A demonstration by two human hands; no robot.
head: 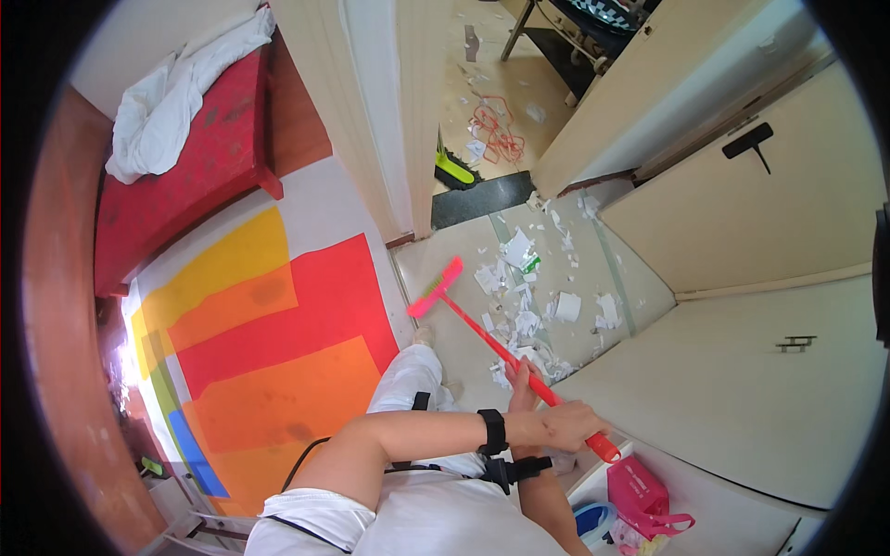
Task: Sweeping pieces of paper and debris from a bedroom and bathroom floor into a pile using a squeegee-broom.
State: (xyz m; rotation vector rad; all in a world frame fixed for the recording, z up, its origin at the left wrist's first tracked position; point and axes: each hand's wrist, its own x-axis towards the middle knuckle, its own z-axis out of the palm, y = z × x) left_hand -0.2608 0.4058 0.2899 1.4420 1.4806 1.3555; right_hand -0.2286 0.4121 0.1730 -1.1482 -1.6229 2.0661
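Both of my hands grip the red handle of a broom. My left hand reaches across my body and is closed around the shaft near its end. Farther down, my right hand wraps the same shaft, partly hidden behind my left forearm. The pink broom head, with some green in it, is at the floor beside the door threshold, left of the litter. Torn white paper scraps are scattered over the pale floor, including a larger white piece with a green patch.
A colourful mat and a red bench bearing white cloth are left. A green-and-black broom head and red tangled string lie beyond the doorway. Cabinet doors and a pink bag are right.
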